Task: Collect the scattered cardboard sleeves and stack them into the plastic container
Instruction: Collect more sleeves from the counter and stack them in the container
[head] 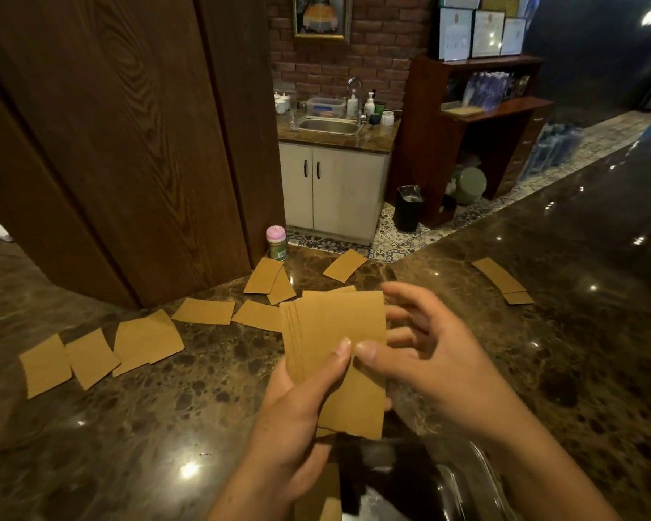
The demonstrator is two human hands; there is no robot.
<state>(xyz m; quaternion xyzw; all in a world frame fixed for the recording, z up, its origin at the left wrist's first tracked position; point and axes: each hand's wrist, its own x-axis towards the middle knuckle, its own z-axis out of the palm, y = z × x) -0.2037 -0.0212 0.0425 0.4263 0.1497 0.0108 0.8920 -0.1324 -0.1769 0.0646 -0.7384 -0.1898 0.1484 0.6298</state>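
Note:
A stack of several tan cardboard sleeves [339,344] is held upright above the dark marble counter [147,426]. My left hand [297,419] grips its lower left part, thumb on the front. My right hand [429,355] touches the stack's right edge, thumb on the front and fingers spread behind. Directly below the stack sits the clear plastic container [448,479] at the bottom edge, with cardboard visible beside it. Several loose sleeves [91,357] lie flat in an arc across the counter to the left and behind, and two more sleeves [500,278] lie at the right.
A small green bottle with a pink cap [276,243] stands at the counter's back edge beside a wooden door panel [128,144]. Beyond the counter are a sink cabinet [331,189] and a black bin [408,206] on a tiled floor.

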